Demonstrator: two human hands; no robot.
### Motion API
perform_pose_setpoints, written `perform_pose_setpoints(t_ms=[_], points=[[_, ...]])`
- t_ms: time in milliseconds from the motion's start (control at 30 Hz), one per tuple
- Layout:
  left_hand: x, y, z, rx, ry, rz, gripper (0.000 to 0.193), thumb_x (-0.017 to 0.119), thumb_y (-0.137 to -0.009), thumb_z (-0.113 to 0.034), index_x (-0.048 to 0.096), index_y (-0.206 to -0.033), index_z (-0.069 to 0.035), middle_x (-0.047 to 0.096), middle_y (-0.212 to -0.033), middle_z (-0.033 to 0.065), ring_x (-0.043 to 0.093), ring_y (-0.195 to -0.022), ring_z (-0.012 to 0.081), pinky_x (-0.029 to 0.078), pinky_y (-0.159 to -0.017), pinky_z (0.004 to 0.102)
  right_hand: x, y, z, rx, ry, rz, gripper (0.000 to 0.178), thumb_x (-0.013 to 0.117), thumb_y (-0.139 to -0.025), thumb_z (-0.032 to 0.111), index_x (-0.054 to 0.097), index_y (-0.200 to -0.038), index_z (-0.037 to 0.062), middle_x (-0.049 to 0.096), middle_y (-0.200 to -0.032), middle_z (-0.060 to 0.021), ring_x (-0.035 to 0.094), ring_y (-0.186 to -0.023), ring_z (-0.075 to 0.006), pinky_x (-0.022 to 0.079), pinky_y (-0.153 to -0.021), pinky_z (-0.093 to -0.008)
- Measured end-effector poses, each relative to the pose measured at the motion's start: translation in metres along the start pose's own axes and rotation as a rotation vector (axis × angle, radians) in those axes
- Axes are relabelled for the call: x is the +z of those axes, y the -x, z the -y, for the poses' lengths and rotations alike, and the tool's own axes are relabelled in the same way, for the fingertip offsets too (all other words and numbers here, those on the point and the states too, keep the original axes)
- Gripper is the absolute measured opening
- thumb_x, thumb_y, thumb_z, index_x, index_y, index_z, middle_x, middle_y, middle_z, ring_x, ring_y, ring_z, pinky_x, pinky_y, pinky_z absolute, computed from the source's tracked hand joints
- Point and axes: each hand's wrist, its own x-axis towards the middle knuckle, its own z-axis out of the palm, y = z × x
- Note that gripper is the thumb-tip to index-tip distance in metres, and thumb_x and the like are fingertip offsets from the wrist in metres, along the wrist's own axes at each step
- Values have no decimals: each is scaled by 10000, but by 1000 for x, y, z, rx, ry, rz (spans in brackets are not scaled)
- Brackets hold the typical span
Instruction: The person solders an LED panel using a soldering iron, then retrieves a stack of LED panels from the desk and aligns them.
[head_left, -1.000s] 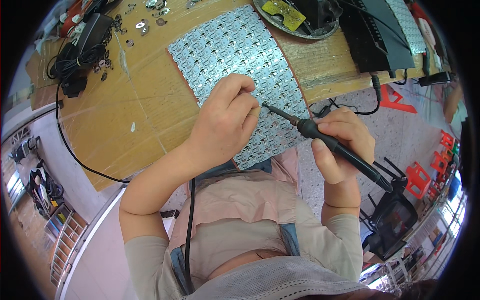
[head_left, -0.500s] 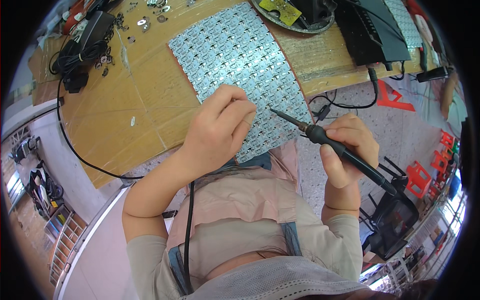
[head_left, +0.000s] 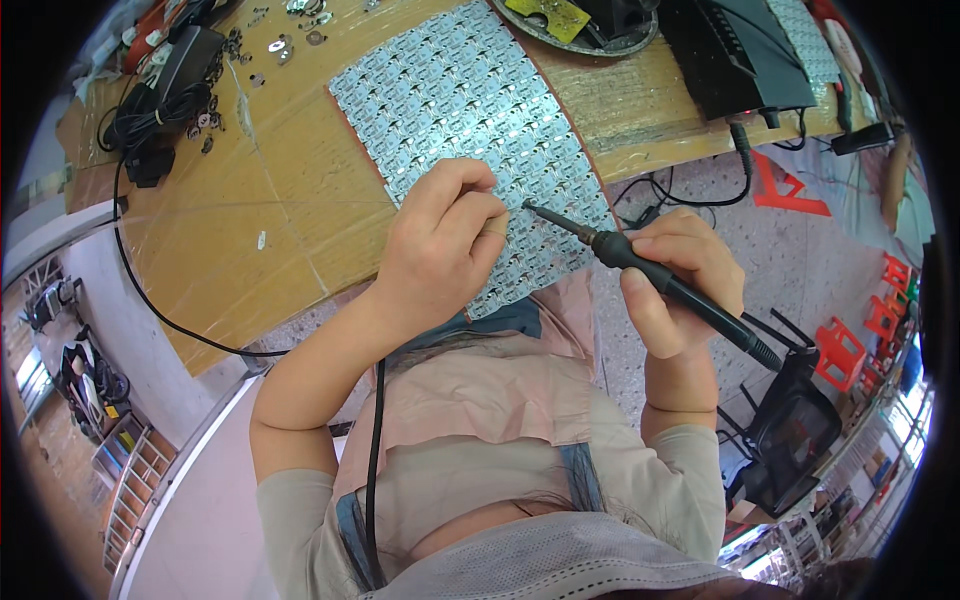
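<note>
A large panel of small silvery circuit boards (head_left: 460, 100) with reddish side edges lies on the wooden table, its near end reaching over the table's front edge. My right hand (head_left: 690, 280) is closed around the black handle of a soldering iron (head_left: 655, 275), held slantwise with its tip pointing left, down at the panel. Just left of that tip, my left hand (head_left: 440, 240) is pinched low over the panel. A thin wire, only faintly visible, runs to it from the left; its end between the fingertips is hidden.
Beyond the panel stands a round metal dish (head_left: 600, 45) with a yellow sponge (head_left: 550, 18). Right of it sits a black box (head_left: 740, 60) with cables. Loose metal discs (head_left: 280, 48) and a black power adapter (head_left: 185, 75) lie far left. A black cord (head_left: 180, 322) crosses the table's left side.
The soldering iron and my right hand have shifted slightly left and away from me, bringing the tip nearer my left fingertips. My left hand stays pinched, nearly in place.
</note>
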Motion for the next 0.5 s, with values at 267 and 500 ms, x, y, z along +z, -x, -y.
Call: perform_pose_setpoints(t_ms=[267, 500], points=[[-1, 0, -3, 26, -10, -10, 182, 737, -749, 97, 653, -887, 15, 599, -1024, 138, 632, -833, 240, 535, -681, 314, -8, 2, 12, 7, 32, 17, 202, 717, -640, 33, 645, -827, 10, 664, -719, -115, 644, -598, -255, 495, -538, -323], [3, 0, -12, 38, 59, 47, 176, 728, -753, 101, 652, -890, 20, 597, -1034, 137, 633, -816, 236, 531, -649, 308, -12, 12, 14, 25, 40, 5, 218, 710, -636, 26, 641, -842, 10, 666, -734, -117, 646, -599, -256, 499, -541, -328]])
